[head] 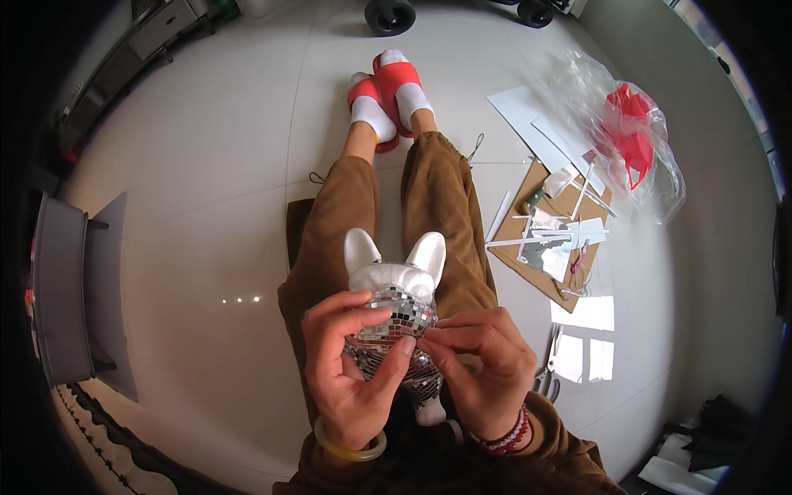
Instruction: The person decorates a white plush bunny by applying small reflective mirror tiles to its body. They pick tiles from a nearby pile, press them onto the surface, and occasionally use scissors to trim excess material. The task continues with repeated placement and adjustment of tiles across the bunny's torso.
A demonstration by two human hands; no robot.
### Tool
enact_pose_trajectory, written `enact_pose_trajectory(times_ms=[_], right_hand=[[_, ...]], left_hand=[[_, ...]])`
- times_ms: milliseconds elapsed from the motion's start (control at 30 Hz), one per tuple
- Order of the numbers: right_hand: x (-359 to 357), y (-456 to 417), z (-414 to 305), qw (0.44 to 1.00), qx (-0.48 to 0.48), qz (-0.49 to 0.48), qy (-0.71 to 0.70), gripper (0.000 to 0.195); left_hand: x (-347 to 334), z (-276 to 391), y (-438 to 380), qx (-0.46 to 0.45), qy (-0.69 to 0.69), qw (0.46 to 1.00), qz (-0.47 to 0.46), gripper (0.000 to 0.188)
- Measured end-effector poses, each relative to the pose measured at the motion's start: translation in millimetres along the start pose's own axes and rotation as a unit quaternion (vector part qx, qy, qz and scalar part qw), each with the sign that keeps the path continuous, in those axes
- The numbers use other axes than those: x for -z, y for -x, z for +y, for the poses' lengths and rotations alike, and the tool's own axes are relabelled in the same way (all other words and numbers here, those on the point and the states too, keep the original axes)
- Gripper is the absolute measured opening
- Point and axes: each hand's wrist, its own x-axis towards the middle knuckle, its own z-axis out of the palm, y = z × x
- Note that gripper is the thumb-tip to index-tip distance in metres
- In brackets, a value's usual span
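A white dog figurine [393, 278] with two upright ears rests between the thighs, ears pointing towards the feet. Small square mirror tiles [396, 331] cover much of its body; the head and one paw are plain white. My left hand [359, 365] curls around the figurine's left side, fingers over the tiles and thumb pressing near its middle. At its right side, my right hand [479, 359] has thumb and forefinger pinched together against the tiled surface. Whether a loose tile sits between those fingertips is hidden.
To the right lie a cardboard sheet [569, 300] with strips and a mirror-tile sheet [547, 247], white boards [516, 114], a plastic bag [665, 179] and scissors [547, 374]. A grey bin-like object [62, 291] stands left. Black wheels [390, 17] are beyond the feet.
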Motion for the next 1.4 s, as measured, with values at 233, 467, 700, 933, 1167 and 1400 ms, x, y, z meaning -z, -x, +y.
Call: enact_pose_trajectory(times_ms=[233,467,700,933,1167,1400], right_hand=[[-4,1,4,0.963,0.205,0.031,0.172,0.036],[-1,0,5,0.967,0.199,0.034,0.157,0.037],[2,-7,6,0.965,0.209,-0.002,0.157,0.037],[9,-7,9,0.954,0.252,-0.036,0.156,0.034],[5,2,15,0.995,0.101,-0.017,0.015,0.031],[0,2,8,0.999,0.042,0.007,-0.014,0.024]], left_hand=[[-3,-4,1,0.01,0.026,1.0,0.006,0.038],[-1,-3,1,0.016,0.045,0.999,0.004,0.04],[-1,-5,1,0.005,0.026,1.0,0.003,0.04],[-1,-3,-1,0.011,0.034,0.999,-0.005,0.04],[-3,-3,-1,0.014,0.065,0.998,-0.003,0.039],[-3,-4,-1,0.021,0.064,0.998,-0.005,0.04]])
